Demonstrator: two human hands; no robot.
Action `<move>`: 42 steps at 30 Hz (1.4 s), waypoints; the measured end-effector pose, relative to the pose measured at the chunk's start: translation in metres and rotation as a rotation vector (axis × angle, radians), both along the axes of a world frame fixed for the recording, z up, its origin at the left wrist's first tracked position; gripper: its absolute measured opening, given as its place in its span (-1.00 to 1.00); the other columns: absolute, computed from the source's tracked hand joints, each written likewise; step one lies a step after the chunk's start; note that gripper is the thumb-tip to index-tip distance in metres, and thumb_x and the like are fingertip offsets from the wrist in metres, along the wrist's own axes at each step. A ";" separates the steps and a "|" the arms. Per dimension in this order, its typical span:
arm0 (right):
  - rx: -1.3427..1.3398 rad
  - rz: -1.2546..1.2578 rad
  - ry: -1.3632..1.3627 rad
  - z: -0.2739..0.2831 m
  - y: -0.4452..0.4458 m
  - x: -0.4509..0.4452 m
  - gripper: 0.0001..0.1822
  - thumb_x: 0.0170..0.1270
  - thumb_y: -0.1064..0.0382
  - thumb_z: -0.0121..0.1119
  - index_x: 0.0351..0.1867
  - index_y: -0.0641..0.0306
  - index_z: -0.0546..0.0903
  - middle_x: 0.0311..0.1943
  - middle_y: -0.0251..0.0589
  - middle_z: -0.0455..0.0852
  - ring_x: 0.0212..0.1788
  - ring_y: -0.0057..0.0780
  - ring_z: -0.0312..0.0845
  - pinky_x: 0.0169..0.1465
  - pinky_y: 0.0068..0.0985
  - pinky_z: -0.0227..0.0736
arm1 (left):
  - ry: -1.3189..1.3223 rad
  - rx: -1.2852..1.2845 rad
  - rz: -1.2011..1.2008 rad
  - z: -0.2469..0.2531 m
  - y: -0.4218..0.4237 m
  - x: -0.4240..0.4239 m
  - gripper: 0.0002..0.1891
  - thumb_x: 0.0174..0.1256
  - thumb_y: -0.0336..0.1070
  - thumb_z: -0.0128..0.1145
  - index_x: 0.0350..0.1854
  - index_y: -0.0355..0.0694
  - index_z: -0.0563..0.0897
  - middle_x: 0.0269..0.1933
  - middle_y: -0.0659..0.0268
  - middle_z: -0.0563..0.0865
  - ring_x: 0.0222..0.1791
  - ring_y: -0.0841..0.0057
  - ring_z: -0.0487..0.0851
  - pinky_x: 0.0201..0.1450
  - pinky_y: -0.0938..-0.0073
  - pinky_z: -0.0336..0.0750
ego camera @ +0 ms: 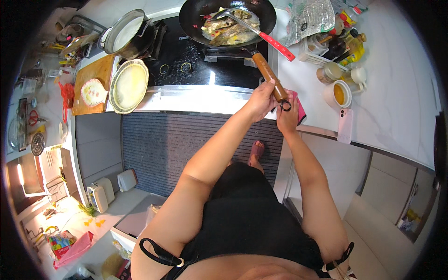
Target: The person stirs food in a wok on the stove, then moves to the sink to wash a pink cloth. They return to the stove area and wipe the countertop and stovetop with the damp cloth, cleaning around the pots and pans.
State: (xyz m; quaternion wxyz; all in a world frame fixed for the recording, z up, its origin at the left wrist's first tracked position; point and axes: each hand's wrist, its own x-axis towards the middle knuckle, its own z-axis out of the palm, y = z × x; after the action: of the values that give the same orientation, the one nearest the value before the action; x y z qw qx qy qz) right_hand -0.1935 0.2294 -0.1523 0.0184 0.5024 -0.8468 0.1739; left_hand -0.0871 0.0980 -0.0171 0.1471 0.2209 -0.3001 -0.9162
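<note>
My left hand (260, 102) is at the brown wooden handle (268, 75) of a black wok (189, 26), its thumb against the handle's side. Its fingers are partly hidden, so its grip is unclear. At the handle's end, by the metal hanging ring (286, 105), my right hand (288, 117) presses on a pink cloth (301, 110) with a dark edge, at the counter's front edge. Inside the wok lie browned fish (232, 33) with red pepper bits in liquid. A metal spatula with a red handle (278, 46) rests across the wok's rim.
Left of the wok stand a steel pot (122, 49) with whitish liquid, an oval dish (128, 85) and a wooden cutting board (84, 73). To the right are a bottle rack (311, 56), a white cup (332, 99) and a pink phone (345, 126) overhanging the counter edge.
</note>
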 end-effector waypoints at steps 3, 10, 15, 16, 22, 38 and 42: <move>-0.017 0.086 -0.091 -0.007 -0.009 0.016 -0.31 0.22 0.17 0.13 0.35 0.35 0.21 0.38 0.14 0.13 0.38 0.23 0.03 0.37 0.03 0.02 | -0.108 -0.185 -0.015 -0.011 -0.009 0.012 -0.52 0.53 0.03 -0.25 0.18 -0.30 0.35 0.06 0.08 0.59 0.07 0.37 0.58 0.14 0.38 0.45; 0.121 0.373 -0.041 0.012 -0.074 0.089 -0.28 0.26 0.05 0.08 0.34 0.48 0.21 0.46 0.09 -0.04 0.50 0.09 -0.23 0.49 -0.13 -0.17 | -0.365 -0.230 0.457 -0.065 -0.058 0.150 -0.52 0.47 -0.08 -0.13 0.28 -0.30 0.29 0.07 0.07 0.57 0.10 0.30 0.57 0.13 0.40 0.43; 0.075 0.544 -0.087 0.014 -0.153 0.164 -0.29 0.28 -0.02 0.04 0.31 0.50 0.27 0.44 0.13 0.03 0.51 0.05 -0.24 0.50 -0.15 -0.19 | -0.410 -0.176 0.757 -0.075 -0.061 0.259 -0.60 0.47 -0.16 -0.09 0.21 -0.30 0.36 -0.02 0.15 0.60 0.02 0.33 0.59 0.12 0.35 0.46; 0.078 0.594 -0.095 0.016 -0.173 0.183 -0.29 0.28 -0.03 0.02 0.30 0.51 0.28 0.44 0.15 0.04 0.52 0.03 -0.26 0.50 -0.17 -0.21 | -0.426 -0.177 0.800 -0.074 -0.060 0.274 -0.62 0.48 -0.16 -0.10 0.19 -0.29 0.37 -0.04 0.17 0.61 0.01 0.35 0.59 0.11 0.35 0.46; -0.063 0.818 -0.129 -0.004 -0.247 0.246 -0.37 0.33 0.02 -0.03 0.34 0.34 0.28 0.44 -0.05 0.10 0.52 -0.13 -0.20 0.51 -0.25 -0.21 | -0.456 -0.190 0.888 -0.082 -0.061 0.308 -0.66 0.48 -0.16 -0.08 0.15 -0.25 0.40 -0.07 0.24 0.61 -0.03 0.40 0.60 0.07 0.39 0.47; 0.007 0.385 -0.005 0.014 -0.009 0.036 -0.37 0.18 0.27 0.03 0.34 0.26 0.29 0.35 -0.05 0.31 0.38 -0.03 0.18 0.43 -0.21 0.04 | -0.687 -1.384 0.298 -0.094 -0.039 0.173 -0.62 0.15 -0.55 -0.02 0.06 -0.33 0.54 0.06 0.01 0.60 0.13 0.07 0.51 0.22 0.25 0.38; -0.001 0.482 -0.025 -0.002 -0.070 0.107 -0.42 0.17 0.28 0.03 0.29 0.32 0.36 0.32 0.04 0.34 0.36 -0.01 0.20 0.43 -0.20 0.04 | -0.598 -1.527 0.119 -0.098 -0.027 0.180 -0.45 0.05 -0.63 -0.05 0.21 -0.32 0.45 0.29 -0.05 0.41 0.34 0.06 0.33 0.38 0.24 0.25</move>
State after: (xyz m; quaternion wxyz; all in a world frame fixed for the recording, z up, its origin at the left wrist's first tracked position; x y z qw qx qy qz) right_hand -0.0860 0.1595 -0.1541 -0.0340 0.6878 -0.7024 0.1800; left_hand 0.0931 0.0707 -0.1148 0.2191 0.3101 -0.8552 -0.3529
